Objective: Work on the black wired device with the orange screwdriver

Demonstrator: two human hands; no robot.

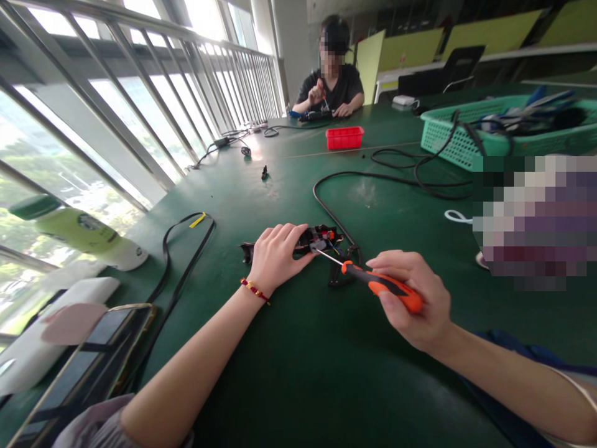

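Observation:
My left hand (278, 252) is wrapped over a black opened device housing (332, 238) that lies on the green table, pressing it down. Small red and blue wires show inside the housing, and a black cord (342, 225) runs from its right end. Between the fingers of my right hand (420, 298) is an orange and black screwdriver (387, 284). Its shaft points left, and the tip meets the housing beside my left thumb. Whether the tip sits in a screw is too small to tell. Just below the cord's end lies a black part (339, 275).
A red bin (344, 138) and a green basket (445, 140) of tools and cables stand farther back. At left are a bottle (88, 233), a phone (88, 354) and a black strap (186, 270). Across the table a person (330, 81) works with a screwdriver. A railing borders the left.

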